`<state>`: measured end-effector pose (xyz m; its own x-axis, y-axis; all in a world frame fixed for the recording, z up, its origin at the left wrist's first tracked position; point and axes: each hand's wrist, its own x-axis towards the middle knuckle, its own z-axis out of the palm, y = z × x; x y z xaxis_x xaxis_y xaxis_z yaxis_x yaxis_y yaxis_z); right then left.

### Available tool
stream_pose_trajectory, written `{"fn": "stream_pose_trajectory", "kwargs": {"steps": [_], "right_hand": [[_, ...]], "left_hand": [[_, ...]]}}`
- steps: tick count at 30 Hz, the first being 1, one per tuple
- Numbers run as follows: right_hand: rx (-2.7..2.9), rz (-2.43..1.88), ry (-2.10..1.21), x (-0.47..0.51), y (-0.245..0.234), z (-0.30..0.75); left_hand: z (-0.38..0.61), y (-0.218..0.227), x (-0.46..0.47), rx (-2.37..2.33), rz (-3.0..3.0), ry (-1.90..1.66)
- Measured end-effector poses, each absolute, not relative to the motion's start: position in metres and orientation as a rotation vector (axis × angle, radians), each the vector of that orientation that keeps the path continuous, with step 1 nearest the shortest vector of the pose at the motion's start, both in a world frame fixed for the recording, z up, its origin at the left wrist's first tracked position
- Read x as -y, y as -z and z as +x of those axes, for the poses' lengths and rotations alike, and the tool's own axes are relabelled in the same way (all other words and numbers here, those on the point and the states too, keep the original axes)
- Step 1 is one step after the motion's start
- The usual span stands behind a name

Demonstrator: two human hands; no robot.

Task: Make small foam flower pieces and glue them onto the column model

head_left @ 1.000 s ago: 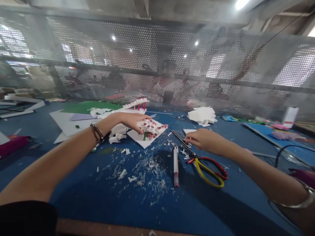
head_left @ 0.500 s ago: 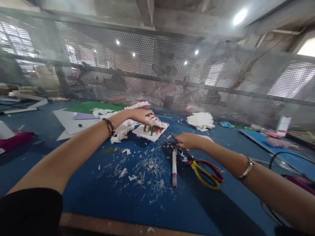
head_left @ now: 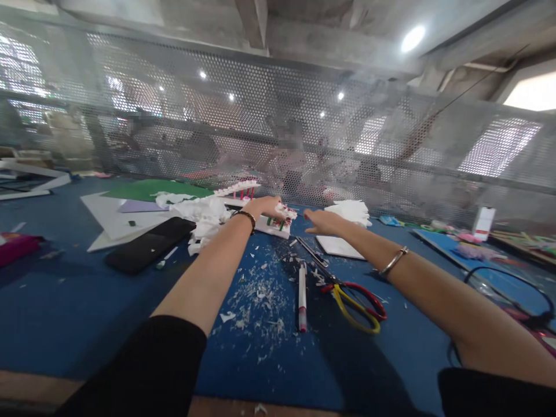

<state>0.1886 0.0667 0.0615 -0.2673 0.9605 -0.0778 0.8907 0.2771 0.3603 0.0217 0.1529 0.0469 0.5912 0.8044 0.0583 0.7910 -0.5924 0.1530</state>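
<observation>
My left hand [head_left: 266, 205] is closed around the top of a small craft model [head_left: 284, 215], which has a white, red-flecked top on green posts and a pale base. The palm hides part of it. My right hand [head_left: 324, 221] hovers just to the right of the model, fingers apart, with nothing visible in it. Below it lie a slim metal tool [head_left: 311, 252], a white marker pen [head_left: 303, 298] with a red end, and scissors [head_left: 358, 307] with red and yellow handles. A white pad [head_left: 341, 247] rests under my right forearm.
Behind my left hand stands a similar model [head_left: 243, 190] on red posts. Crumpled white paper [head_left: 204, 215], a black phone [head_left: 150, 244] and a green sheet [head_left: 152, 190] lie leftward. White sheets [head_left: 350, 211] sit behind my right hand. Paper scraps [head_left: 260, 301] litter the blue table [head_left: 243, 376].
My left hand has shifted right and away from me with the model. My right hand has moved up off the metal tool, which now lies on the table. The phone has come into sight.
</observation>
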Motion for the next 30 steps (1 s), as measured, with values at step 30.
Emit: {"fn": "stream_pose_trajectory", "kwargs": {"steps": [30], "right_hand": [[-2.357,1.759,-0.570,-0.093,-0.051,0.173]], "left_hand": [[-0.013,-0.012,-0.146,-1.426,2.454,-0.295]]}}
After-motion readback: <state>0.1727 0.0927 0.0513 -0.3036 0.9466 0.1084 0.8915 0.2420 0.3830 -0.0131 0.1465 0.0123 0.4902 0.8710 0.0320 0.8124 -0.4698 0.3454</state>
